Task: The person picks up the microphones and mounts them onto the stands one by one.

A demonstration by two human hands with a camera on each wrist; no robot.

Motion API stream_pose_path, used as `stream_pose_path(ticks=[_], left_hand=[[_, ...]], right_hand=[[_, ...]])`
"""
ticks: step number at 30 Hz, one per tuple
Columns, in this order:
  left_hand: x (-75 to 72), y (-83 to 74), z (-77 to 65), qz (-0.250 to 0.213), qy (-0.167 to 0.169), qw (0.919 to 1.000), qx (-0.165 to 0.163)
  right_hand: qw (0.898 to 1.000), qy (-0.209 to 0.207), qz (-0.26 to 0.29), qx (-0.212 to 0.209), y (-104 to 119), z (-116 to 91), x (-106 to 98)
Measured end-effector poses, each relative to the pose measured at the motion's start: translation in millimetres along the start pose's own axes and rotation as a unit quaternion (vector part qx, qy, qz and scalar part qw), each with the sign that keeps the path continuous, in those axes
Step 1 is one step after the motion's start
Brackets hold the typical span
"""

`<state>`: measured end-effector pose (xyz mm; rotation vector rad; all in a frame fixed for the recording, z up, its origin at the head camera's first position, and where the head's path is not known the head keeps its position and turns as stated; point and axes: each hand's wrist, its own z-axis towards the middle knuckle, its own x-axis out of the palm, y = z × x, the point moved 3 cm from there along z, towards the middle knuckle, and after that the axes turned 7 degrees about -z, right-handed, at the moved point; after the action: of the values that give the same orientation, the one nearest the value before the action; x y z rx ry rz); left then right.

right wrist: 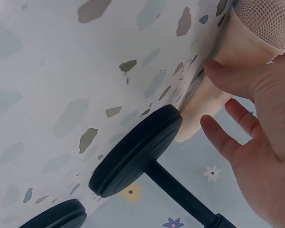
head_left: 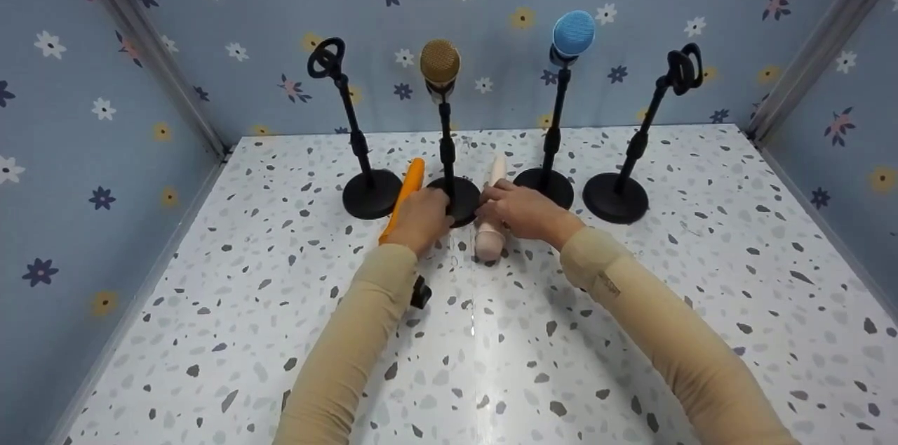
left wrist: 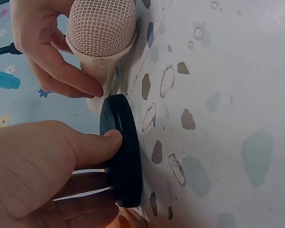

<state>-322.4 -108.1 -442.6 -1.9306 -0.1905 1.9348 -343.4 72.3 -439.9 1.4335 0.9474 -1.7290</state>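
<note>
My left hand [head_left: 421, 219] holds the rim of a round black stand base [left wrist: 122, 152], thumb on one face and fingers on the other. That stand bears a gold-headed microphone [head_left: 440, 62]. Just right of it, a pale pink microphone [head_left: 490, 243] lies on the table, its mesh head toward me. My right hand [head_left: 523, 210] is around its body; in the right wrist view the thumb [right wrist: 232, 78] lies along one side and the fingers curl at the other. Left of my left hand lies an orange microphone [head_left: 403, 199], partly covered by that hand.
A stand with a blue-headed microphone [head_left: 574, 33] rises behind my right hand. Stands with bare clips are at the far left [head_left: 358, 143] and far right [head_left: 635, 147]. The speckled white table [head_left: 547, 375] meets flowered walls behind and at both sides.
</note>
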Motion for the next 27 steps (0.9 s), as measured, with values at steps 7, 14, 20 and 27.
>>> stream_pose_path(ticks=[7, 14, 20, 27], left_hand=[[1.1, -1.4, 1.1, -0.002, 0.001, 1.0000, 0.000], [1.9, -2.4, 2.8, 0.005, 0.006, 1.0000, 0.000], [2.9, -0.6, 4.1, 0.008, 0.010, 0.9999, -0.002], [1.8, 1.3, 3.6, -0.004, 0.011, 0.9999, -0.007]], right_hand=[[1.000, 0.018, -0.005, 0.012, 0, -4, 2], [1.000, 0.028, 0.007, 0.008, -2, -10, 3], [0.999, 0.007, 0.023, -0.023, -1, -12, 1], [0.999, -0.016, 0.020, -0.041, 2, -12, -3]])
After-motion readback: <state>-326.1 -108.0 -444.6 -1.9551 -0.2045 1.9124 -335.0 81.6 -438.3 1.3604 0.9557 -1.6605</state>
